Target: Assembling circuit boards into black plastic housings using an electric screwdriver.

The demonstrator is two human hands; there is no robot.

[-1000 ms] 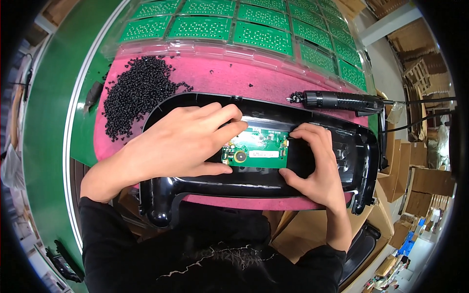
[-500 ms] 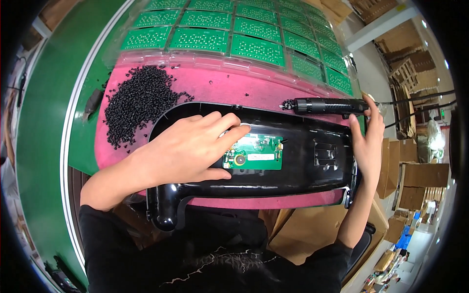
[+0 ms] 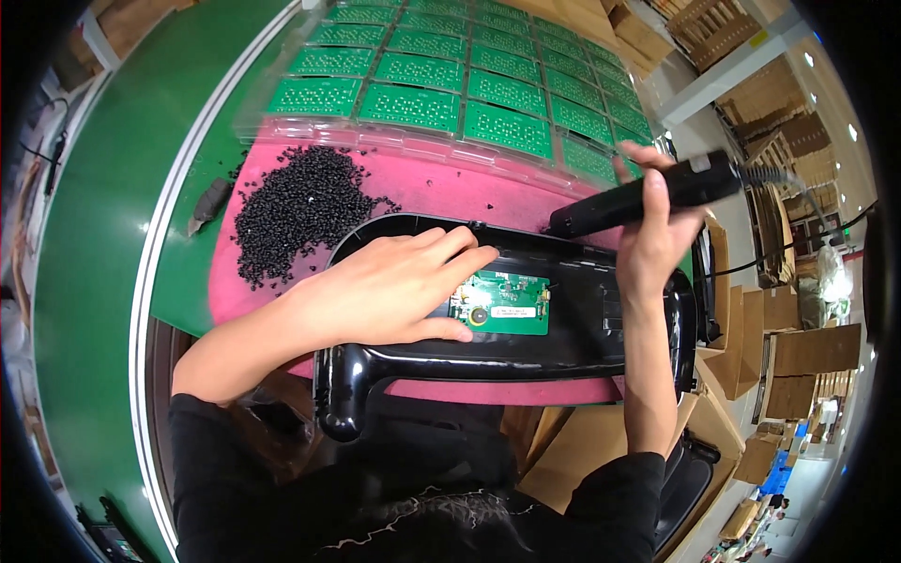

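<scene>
Screwdriver raised, board pinned in the black housing (image 3: 572, 324), frame centre.
Left hand (image 3: 389, 291) presses flat beside the green circuit board (image 3: 499, 303); right hand (image 3: 652, 235) grips the electric screwdriver (image 3: 648, 195), which probably next needs its tip lowered onto a screw.

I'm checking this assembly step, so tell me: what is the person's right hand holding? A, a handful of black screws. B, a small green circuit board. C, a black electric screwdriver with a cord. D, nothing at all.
C: the right hand grips a black corded electric screwdriver lifted above the black plastic housing, while the left hand rests on the housing beside the green circuit board.
</scene>
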